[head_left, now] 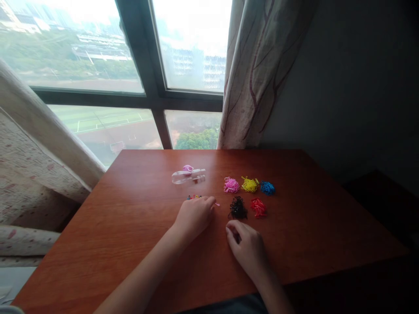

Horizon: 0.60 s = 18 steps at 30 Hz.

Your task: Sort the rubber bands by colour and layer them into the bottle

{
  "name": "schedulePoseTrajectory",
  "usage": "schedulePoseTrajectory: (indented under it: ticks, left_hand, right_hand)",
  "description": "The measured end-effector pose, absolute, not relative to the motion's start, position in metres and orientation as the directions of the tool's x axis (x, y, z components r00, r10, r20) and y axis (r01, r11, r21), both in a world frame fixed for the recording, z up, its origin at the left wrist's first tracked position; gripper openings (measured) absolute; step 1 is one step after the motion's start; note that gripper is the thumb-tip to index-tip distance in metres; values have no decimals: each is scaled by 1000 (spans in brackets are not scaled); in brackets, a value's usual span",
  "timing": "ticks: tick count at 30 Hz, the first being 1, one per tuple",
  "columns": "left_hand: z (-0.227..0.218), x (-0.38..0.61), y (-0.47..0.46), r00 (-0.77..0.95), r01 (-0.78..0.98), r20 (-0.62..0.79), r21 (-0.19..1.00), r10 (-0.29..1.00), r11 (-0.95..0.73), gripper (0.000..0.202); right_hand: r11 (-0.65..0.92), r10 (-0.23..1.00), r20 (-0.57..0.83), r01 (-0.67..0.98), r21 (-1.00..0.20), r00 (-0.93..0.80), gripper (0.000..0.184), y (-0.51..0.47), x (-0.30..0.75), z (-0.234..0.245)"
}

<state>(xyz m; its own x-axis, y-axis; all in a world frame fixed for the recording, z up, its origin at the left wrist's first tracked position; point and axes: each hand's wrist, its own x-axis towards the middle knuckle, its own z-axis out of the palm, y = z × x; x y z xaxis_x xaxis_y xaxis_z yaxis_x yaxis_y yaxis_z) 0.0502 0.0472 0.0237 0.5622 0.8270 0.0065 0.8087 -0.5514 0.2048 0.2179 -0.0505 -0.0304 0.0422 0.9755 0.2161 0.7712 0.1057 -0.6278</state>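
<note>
Left hand (195, 214) palm down on table (131, 244), fingers curled; small pink band (217, 204) at fingertips, pinched or merely touched: cannot tell. Right hand (246, 247) fingers tucked under, contents hidden, just short of black band pile (237, 207). Red pile (258, 207), pink pile (231, 185), yellow pile (249, 184), blue pile (267, 188) beyond; clear plastic tool (189, 176) further back

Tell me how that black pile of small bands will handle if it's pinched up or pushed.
The black pile is a loose tangle of thin loops, so it is probably floppy and very light; a pinch would likely lift only part of it. Pushed on the smooth wooden table, it would probably spread rather than roll.
</note>
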Motion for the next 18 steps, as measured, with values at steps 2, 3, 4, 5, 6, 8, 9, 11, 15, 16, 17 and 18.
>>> schedulePoseTrajectory:
  ticks: [2, 3, 4, 5, 6, 8, 9, 11, 15, 16, 17, 18]
  left_hand:
    - [26, 59, 55, 586, 804, -28, 146, 810, -577, 21]
    - [26, 62, 58, 593, 801, -39, 131, 804, -585, 20]
    - [27, 65, 61, 599, 797, -48, 125, 799, -590, 18]
    - [26, 67, 63, 603, 795, -55, 124, 796, -594, 17]
    - [26, 68, 65, 606, 793, -64, 122, 793, -597, 17]
    - [25, 71, 67, 609, 792, -75, 120, 790, -599, 18]
    - [25, 72, 68, 608, 792, -77, 122, 790, -598, 19]
    - [25, 75, 71, 601, 797, -77, 131, 795, -590, 21]
    - [26, 83, 80, 575, 812, -56, 162, 817, -561, 25]
    - [27, 86, 84, 568, 815, -46, 172, 821, -554, 26]
    - [27, 90, 88, 564, 816, -38, 182, 825, -549, 27]
    - [28, 94, 92, 560, 816, -31, 191, 828, -545, 27]
  right_hand:
    - [110, 976, 215, 769, -629, 37, 12, -51, 218, -30]
    - [112, 975, 217, 767, -632, 37, 12, -51, 218, -29]
    - [114, 975, 219, 764, -635, 37, 12, -51, 218, -29]
    - [116, 974, 223, 762, -637, 38, 13, -51, 217, -29]
    - [116, 974, 224, 761, -638, 39, 13, -51, 217, -29]
    - [115, 974, 223, 761, -638, 39, 13, -51, 217, -28]
    - [114, 975, 221, 761, -638, 39, 13, -51, 217, -28]
    - [110, 975, 216, 762, -639, 40, 12, -51, 217, -27]
    - [111, 976, 215, 756, -645, 39, 12, -51, 217, -27]
    - [113, 976, 216, 755, -646, 39, 12, -51, 217, -27]
    - [114, 975, 218, 753, -648, 39, 12, -50, 217, -27]
    - [115, 975, 219, 751, -650, 41, 13, -50, 217, -27]
